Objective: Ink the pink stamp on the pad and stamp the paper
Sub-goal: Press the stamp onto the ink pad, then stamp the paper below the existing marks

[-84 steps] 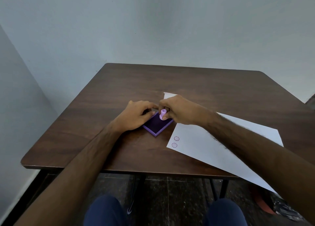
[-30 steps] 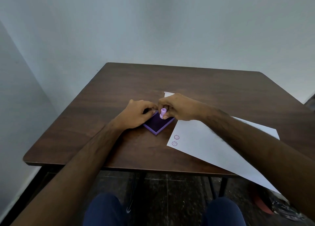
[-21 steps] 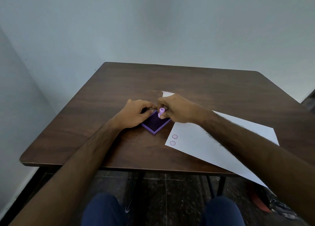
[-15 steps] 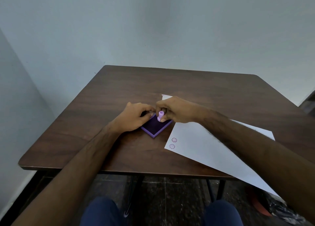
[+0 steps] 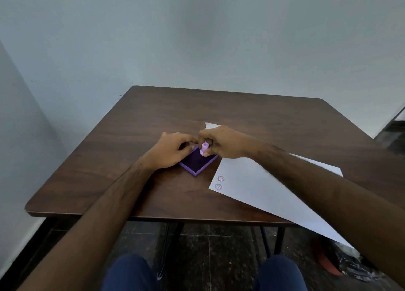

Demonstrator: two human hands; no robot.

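A small pink stamp (image 5: 204, 149) stands on the dark purple ink pad (image 5: 195, 162) in the middle of the brown table (image 5: 131, 124). My right hand (image 5: 228, 142) pinches the stamp from the right, its face down on the pad. My left hand (image 5: 169, 151) rests on the pad's left edge, fingers curled on the rim. A white paper sheet (image 5: 258, 185) lies to the right of the pad, partly under my right forearm. Two purple round prints (image 5: 219, 182) sit near its left corner.
The table's near edge (image 5: 153, 216) runs just in front of my forearms, and the paper overhangs it at the right. A wall stands behind and to the left. My knees (image 5: 131, 273) and dark floor tiles show below.
The stamp stays on the pad in my right hand, with only small shifts. My left hand stays on the pad. The view has tilted slightly.
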